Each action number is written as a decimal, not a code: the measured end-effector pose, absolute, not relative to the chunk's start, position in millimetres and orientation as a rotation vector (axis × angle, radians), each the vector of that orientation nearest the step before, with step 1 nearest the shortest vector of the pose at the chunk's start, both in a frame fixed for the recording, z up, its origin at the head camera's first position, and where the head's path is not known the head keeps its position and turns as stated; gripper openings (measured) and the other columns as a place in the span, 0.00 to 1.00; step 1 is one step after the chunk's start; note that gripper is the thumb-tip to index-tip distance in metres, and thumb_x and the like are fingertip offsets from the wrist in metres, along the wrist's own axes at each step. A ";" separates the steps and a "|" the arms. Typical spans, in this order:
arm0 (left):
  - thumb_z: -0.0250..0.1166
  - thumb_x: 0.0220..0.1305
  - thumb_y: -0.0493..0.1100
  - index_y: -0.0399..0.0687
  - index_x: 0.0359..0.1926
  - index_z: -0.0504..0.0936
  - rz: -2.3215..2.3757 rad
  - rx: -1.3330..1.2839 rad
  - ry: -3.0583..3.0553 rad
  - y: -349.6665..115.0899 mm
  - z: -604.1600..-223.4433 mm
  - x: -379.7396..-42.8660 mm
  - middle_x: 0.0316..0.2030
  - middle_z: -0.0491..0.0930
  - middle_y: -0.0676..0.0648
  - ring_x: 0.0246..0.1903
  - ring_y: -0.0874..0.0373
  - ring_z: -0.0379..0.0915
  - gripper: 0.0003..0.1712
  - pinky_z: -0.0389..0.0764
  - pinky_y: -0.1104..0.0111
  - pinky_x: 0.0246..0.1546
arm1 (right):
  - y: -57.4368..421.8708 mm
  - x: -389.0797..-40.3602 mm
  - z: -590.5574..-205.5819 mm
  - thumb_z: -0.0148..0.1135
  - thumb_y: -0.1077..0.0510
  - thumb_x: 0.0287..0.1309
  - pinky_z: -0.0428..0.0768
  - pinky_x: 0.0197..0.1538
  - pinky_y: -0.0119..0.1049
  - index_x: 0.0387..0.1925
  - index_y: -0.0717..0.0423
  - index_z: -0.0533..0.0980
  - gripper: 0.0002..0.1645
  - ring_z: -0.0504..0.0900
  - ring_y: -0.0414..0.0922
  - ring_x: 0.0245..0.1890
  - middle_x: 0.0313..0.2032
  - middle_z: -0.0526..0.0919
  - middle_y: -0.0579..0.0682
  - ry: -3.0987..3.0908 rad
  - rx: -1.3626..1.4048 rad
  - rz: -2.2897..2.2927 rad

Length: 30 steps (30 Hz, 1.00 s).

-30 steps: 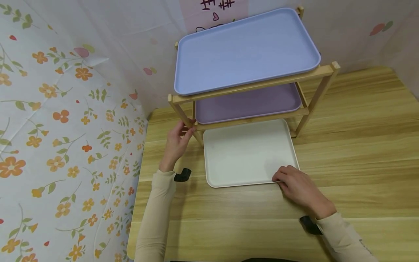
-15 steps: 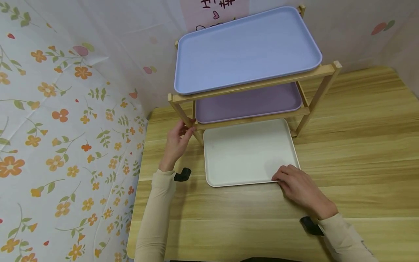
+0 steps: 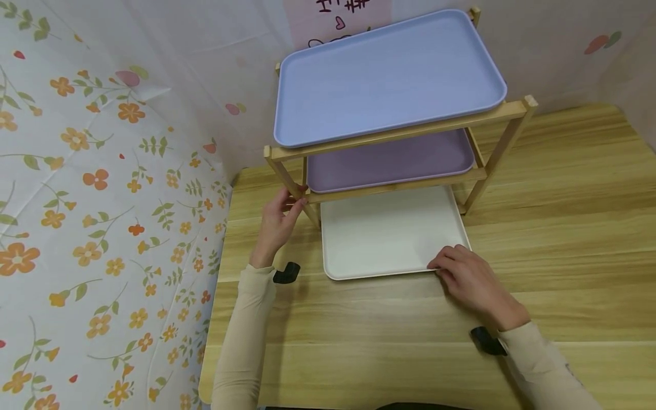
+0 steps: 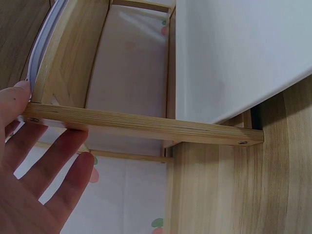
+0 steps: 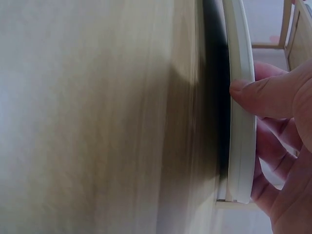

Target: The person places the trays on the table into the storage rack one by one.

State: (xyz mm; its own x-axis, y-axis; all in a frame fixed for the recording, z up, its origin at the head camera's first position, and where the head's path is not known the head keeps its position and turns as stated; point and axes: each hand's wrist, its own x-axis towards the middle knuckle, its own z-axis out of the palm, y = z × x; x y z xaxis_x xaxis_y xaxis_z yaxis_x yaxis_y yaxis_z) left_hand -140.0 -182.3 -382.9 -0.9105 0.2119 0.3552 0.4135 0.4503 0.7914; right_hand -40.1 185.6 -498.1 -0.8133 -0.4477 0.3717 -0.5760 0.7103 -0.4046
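A white tray [image 3: 389, 239] lies low under the wooden rack [image 3: 400, 185], its front part sticking out toward me. My right hand [image 3: 471, 282] pinches the tray's front rim near its right corner. In the right wrist view the thumb [image 5: 263, 97] lies along the rim's underside and the fingers reach over the top; a dark gap shows below the raised rim. My left hand [image 3: 277, 225] holds the rack's left front post, with the thumb in front and fingers [image 4: 63, 151] behind the wooden bar in the left wrist view.
A blue tray [image 3: 384, 80] covers the rack's top tier, and a purple tray [image 3: 389, 162] rests on the middle one. The rack stands on a wood-grain table [image 3: 564, 228] against a white cloth backdrop. Floral cloth [image 3: 113, 199] hangs at the left.
The white tray has slid a little farther back under the rack, and my right hand has moved forward with it. The left hand keeps its place on the post.
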 end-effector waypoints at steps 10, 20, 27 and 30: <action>0.58 0.66 0.29 0.27 0.51 0.76 -1.444 -0.558 -2.495 -182.1 -383.4 -140.5 0.49 0.80 0.28 0.42 0.37 0.80 0.14 0.81 0.46 0.43 | 185.7 -47.4 -495.8 0.67 0.70 0.47 0.75 0.34 0.39 0.31 0.53 0.83 0.11 0.76 0.43 0.33 0.33 0.82 0.45 -2.674 0.792 0.758; 0.58 0.66 0.30 0.28 0.51 0.76 -1.452 -0.525 -2.508 -181.7 -383.0 -139.4 0.49 0.80 0.29 0.43 0.38 0.80 0.14 0.81 0.47 0.43 | 180.8 -54.0 -499.8 0.66 0.70 0.49 0.73 0.33 0.39 0.32 0.54 0.83 0.10 0.74 0.45 0.31 0.33 0.81 0.47 -2.650 0.708 0.748; 0.58 0.66 0.29 0.26 0.50 0.76 -1.455 -0.528 -2.500 -180.6 -381.2 -138.5 0.49 0.80 0.29 0.42 0.37 0.80 0.13 0.80 0.45 0.43 | 181.4 -58.9 -502.5 0.68 0.69 0.47 0.72 0.34 0.41 0.32 0.56 0.82 0.09 0.74 0.47 0.31 0.33 0.80 0.49 -2.612 0.710 0.700; 0.58 0.66 0.29 0.27 0.51 0.76 -1.443 -0.524 -2.508 -180.7 -380.7 -138.4 0.50 0.80 0.30 0.42 0.37 0.80 0.14 0.81 0.47 0.43 | 180.4 -59.4 -502.3 0.69 0.67 0.47 0.72 0.34 0.42 0.32 0.55 0.82 0.08 0.74 0.48 0.32 0.33 0.81 0.49 -2.614 0.690 0.698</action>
State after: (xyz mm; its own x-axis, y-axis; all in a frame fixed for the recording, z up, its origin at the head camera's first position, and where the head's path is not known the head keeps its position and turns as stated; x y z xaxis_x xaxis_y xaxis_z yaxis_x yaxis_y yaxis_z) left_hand -138.4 -180.7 -380.7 -0.9170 0.2029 0.3434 0.3989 0.4606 0.7929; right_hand -59.4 180.4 -502.3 -0.8212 -0.3634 0.4399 -0.5343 0.7603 -0.3694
